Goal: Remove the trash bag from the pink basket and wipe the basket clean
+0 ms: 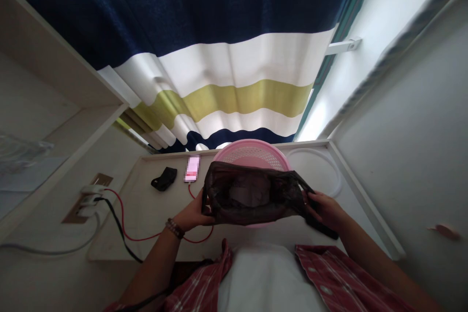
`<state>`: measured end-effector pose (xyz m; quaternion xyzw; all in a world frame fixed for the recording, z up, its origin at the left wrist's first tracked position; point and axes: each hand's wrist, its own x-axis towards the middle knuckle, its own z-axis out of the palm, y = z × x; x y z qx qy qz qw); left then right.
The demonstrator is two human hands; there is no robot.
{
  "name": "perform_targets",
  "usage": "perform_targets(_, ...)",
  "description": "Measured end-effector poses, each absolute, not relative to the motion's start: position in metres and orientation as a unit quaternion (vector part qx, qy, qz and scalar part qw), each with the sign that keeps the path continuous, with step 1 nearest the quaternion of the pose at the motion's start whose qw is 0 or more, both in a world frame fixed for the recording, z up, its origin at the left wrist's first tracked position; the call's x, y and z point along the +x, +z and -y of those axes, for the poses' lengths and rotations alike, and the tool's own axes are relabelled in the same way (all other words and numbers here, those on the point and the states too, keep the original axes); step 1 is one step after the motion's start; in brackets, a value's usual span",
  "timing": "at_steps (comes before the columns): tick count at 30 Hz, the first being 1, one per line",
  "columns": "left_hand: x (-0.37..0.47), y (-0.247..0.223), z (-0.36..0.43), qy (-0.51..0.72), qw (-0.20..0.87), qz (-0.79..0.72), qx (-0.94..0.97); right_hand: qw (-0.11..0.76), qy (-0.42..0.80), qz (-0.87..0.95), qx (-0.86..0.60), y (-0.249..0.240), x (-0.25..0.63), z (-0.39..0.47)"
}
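A thin black plastic bag [252, 214] is stretched wide between my two hands, its mouth facing up toward me. My left hand [195, 212] grips the bag's left edge, with the fingers partly hidden by the plastic. On the other side, my right hand [325, 209] pinches the bag's right edge near its handle. Behind and beneath the bag is a round pink basket [252, 148] with a perforated wall. The bag covers most of the basket, so I cannot tell whether they touch.
On the white desk [146, 214], a phone [192, 168] with a red cable lies beside a small black item [164, 179]. A white ring [338, 175] lies at the right, and a dark elongated object [321, 228] is near my right hand. Plugs fill a wall socket [87, 200]; a striped curtain [234, 68] hangs behind.
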<state>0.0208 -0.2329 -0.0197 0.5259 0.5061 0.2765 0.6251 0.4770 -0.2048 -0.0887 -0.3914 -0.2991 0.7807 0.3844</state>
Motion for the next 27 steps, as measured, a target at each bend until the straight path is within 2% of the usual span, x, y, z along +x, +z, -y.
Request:
perform_targets(3, 0.035, -0.023, 0.235, 0.305, 0.597, -0.508, 0.541, 0.376, 0.779, 0.295, -0.406, -0.101, 0.465, 0.210)
perform_targets(14, 0.036, -0.023, 0.226, 0.379, 0.456, -0.594, 0.544, 0.479, 0.653, 0.275, -0.518, -0.126, 0.452, 0.175)
perform_targets(19, 0.024, -0.016, 0.223, 0.427, 0.501, -0.563, 0.500, 0.497, 0.641, 0.289, -0.508, -0.103, 0.460, 0.165)
perform_targets(23, 0.024, -0.016, 0.219, 0.467, 0.536, -0.540, 0.450, 0.492, 0.677, 0.293, -0.463, -0.082, 0.472, 0.166)
perform_targets(27, 0.033, -0.023, 0.215, 0.453, 0.563, -0.545, 0.425, 0.484, 0.723, 0.255, -0.421, -0.078, 0.479, 0.166)
